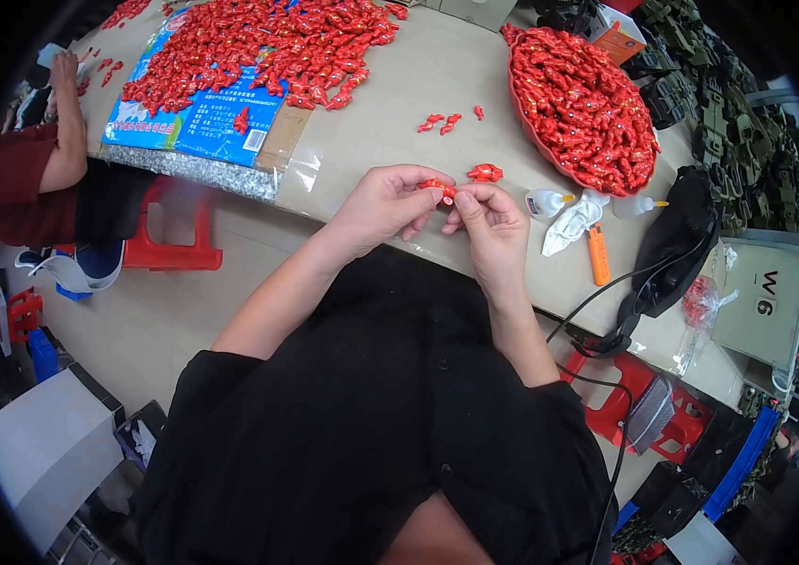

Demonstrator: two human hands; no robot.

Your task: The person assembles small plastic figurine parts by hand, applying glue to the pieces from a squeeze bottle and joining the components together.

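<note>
Over the table's near edge, both hands meet at one small red figurine (pixel 437 189) with gold and white spots. My left hand (pixel 373 213) pinches it from the left between thumb and fingers. From the other side, the thumb and fingers of my right hand (pixel 496 229) grip its right end. Just beyond the right fingertips another red figurine (pixel 485 172) lies on the table. A few loose red pieces (pixel 450 123) lie farther back. The fingers hide part of the held piece.
A large heap of red figurines (pixel 258 47) covers blue printed cardboard (pixel 272 118) at far left. At right stand a full red basket (pixel 524 113), a glue bottle (pixel 546 202), tissue (pixel 574 224), an orange lighter (pixel 598 254) and a black bag (pixel 677 245) with a cable. Someone (pixel 37 179) sits at left.
</note>
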